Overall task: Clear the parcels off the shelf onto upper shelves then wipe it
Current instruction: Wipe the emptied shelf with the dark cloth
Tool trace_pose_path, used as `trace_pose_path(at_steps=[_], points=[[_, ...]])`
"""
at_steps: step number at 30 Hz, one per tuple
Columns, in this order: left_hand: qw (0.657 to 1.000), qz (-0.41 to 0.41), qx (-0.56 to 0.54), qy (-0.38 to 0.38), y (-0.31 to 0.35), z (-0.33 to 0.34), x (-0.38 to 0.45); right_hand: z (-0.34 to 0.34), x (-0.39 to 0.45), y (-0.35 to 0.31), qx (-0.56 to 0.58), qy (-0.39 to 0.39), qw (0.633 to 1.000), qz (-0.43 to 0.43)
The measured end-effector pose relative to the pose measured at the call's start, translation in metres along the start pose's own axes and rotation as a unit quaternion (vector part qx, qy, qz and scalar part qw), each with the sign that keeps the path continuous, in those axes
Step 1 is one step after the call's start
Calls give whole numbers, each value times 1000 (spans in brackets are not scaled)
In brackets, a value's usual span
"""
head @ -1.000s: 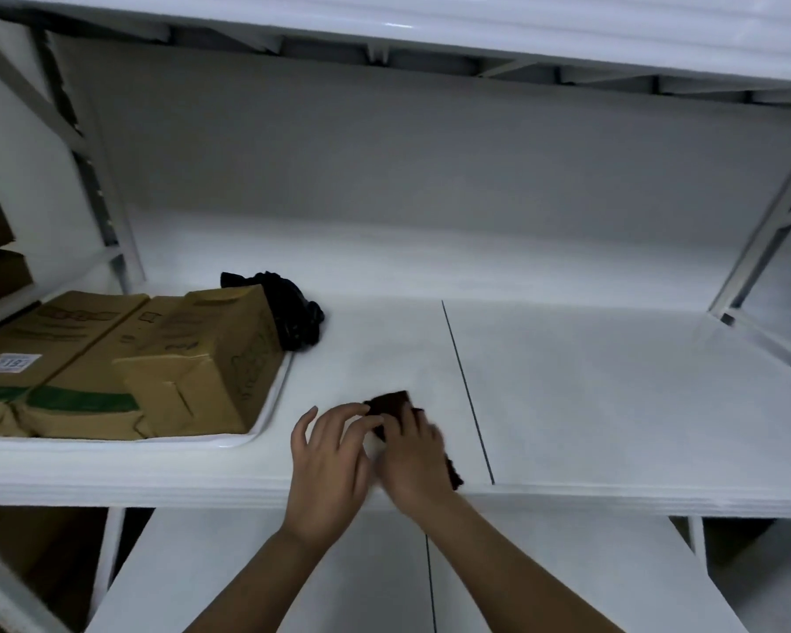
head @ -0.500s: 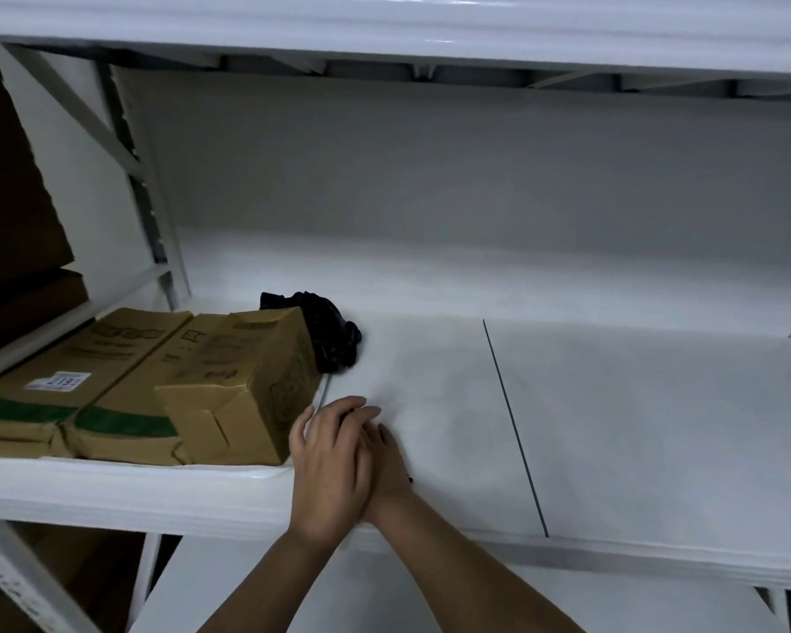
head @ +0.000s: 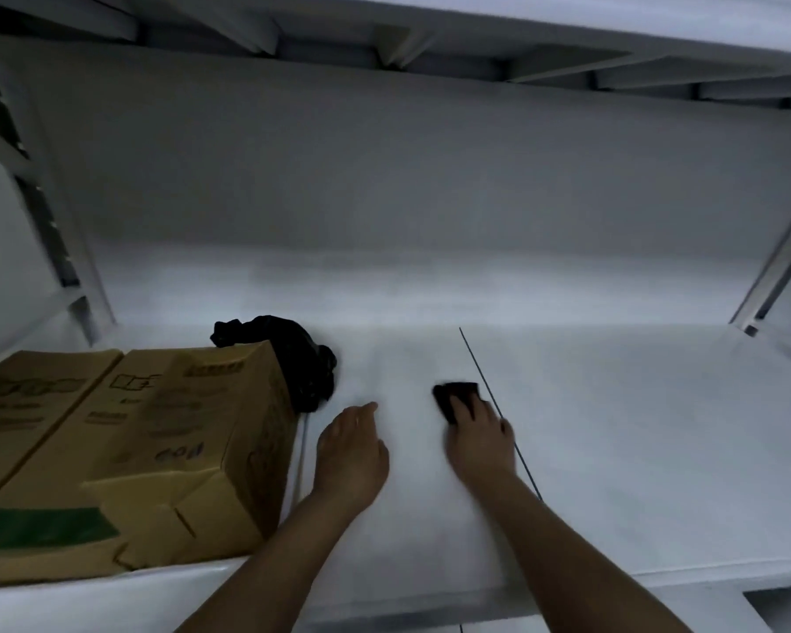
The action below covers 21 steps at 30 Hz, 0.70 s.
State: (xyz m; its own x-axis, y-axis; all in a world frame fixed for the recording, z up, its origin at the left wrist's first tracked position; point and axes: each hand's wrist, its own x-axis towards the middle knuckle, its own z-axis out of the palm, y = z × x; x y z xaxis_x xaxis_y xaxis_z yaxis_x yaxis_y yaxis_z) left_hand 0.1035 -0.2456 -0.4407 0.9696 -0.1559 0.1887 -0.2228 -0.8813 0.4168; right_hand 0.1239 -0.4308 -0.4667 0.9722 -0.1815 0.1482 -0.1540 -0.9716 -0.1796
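Nearest the camera, both hands are out on the white shelf (head: 613,450). Half a second ago they were bunched together close to the front edge with the cloth hidden under them; now they've split apart. The right hand (head: 478,443) has slid farther in and presses a small dark cloth (head: 453,397) flat, just left of the thin seam (head: 498,413) between the two shelf boards. Its fingers lie over the cloth — whether they curl round it I can't tell, too blurry. The left hand (head: 350,454) rests palm-down on the shelf, fingers relaxed, holding nothing, just right of the cardboard boxes (head: 156,450).

So I'd say the wiping has started on the bare middle stretch, stroke heading toward the back.

But the boxes sit on the left part of the same shelf, and a black bag (head: 293,354) is tucked behind them farther in. That end isn't cleared yet, as far as I can judge.

Box labels are smeared and unreadable, the leftmost box is cut off by the frame, and the upper shelves are out of view apart from the underside overhead.
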Motion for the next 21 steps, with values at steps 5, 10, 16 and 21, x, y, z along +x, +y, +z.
trace_pose_path(at_steps=[5, 10, 16, 21], points=[[993, 23, 42, -109, 14, -2, 32, -4, 24, 27, -14, -8, 998, 68], [983, 31, 102, -148, 19, -4, 54, -4, 59, 32, -9, -20, 992, 121], [966, 5, 202, -163, 12, -14, 74, 0, 101, -13, 46, -70, 991, 108], [979, 9, 202, -37, 17, -31, 96, 13, 110, -76, 77, -114, 991, 1]])
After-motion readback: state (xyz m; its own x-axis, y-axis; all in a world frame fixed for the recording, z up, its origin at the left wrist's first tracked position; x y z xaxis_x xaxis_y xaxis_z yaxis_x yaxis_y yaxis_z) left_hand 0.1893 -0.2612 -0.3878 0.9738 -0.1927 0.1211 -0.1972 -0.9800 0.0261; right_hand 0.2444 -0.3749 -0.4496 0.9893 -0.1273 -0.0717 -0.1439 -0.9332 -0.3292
